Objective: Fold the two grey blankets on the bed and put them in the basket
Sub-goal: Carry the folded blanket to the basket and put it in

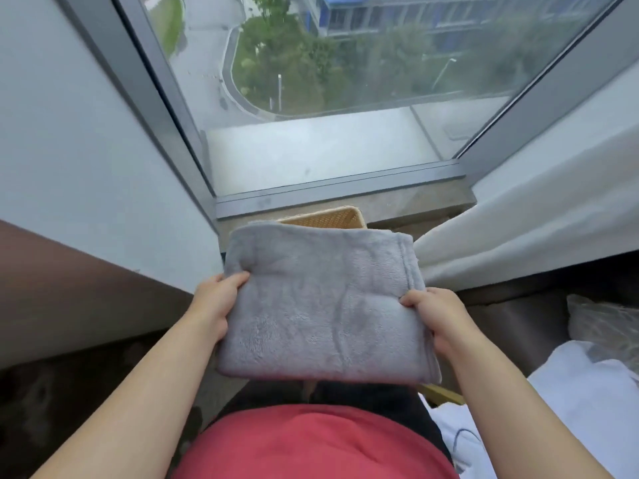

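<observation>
Beyond the grip, a window point(345, 81) is seen. A folded grey blanket point(321, 305) is held level: its left edge is clamped by the left hand point(214, 305), thumb on top, and its right edge by the right hand point(439, 319). A wicker basket point(328, 217) is partly hidden just beyond it.
</observation>
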Motion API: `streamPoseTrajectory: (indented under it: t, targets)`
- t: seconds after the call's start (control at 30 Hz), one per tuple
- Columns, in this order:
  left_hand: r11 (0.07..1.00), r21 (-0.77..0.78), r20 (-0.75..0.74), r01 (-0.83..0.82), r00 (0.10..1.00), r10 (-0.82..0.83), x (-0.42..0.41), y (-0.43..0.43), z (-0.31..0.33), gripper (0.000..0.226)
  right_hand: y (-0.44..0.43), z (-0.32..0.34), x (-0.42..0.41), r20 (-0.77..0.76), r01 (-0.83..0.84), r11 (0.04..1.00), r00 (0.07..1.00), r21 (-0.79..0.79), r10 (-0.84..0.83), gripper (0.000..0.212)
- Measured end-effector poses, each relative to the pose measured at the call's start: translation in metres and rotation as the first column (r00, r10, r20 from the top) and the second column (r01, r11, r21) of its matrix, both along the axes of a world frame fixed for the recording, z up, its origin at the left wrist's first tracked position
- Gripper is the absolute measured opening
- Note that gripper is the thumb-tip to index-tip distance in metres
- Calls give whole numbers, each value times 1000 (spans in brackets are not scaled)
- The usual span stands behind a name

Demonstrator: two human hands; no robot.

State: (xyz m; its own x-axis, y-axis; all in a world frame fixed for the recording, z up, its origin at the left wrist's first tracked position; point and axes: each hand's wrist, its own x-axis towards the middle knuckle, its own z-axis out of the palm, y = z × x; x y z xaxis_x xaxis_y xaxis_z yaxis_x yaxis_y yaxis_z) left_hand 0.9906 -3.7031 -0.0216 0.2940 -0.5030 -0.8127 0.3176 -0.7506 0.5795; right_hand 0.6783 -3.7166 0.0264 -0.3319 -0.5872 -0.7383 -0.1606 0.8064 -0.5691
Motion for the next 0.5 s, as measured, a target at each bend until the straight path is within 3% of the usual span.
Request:
streamPoseTrajectory:
  t: [0.13,0.27,0.5]
  targets:
    - [992,125,-32,-5,999,9,-14,-43,-29,11,-54,-24,-4,-53,-50,998,997,48,53,20]
    - [954,298,-64,36,998,-17,-20,-56,-55,31,-87,-59,-11,-36,-142,968,988,208,153,25]
    - [906,396,39,-150,988,147,-40,-71,-134,21,-154,-173,-21,35,-285,866,954,411,298,22]
